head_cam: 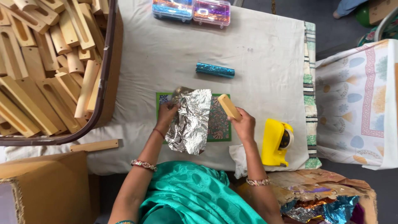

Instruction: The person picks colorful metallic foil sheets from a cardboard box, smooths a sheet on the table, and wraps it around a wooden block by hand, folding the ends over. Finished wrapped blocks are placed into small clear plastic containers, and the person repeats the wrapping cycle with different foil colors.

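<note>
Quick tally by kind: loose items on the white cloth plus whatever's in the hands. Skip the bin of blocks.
Wooden block: 2, one in the right hand as wooden block, one loose block at the cloth's left edge
Silver foil sheet: 1, in the left hand
Blue foil roll: 1
Patterned mat: 1
Yellow tape dispenser: 1
Clear plastic case: 2
Total: 8

1. Both forearms reach forward from the body, elbows bent and set apart, converging slightly toward the middle.
2. The left hand is raised, back toward the camera, fingers curled and pinched closed at the thumb.
3. The right hand sits a little lower and well apart from the left, fingers wrapped shut, knuckles up.
4. Bangles circle both wrists.
</note>
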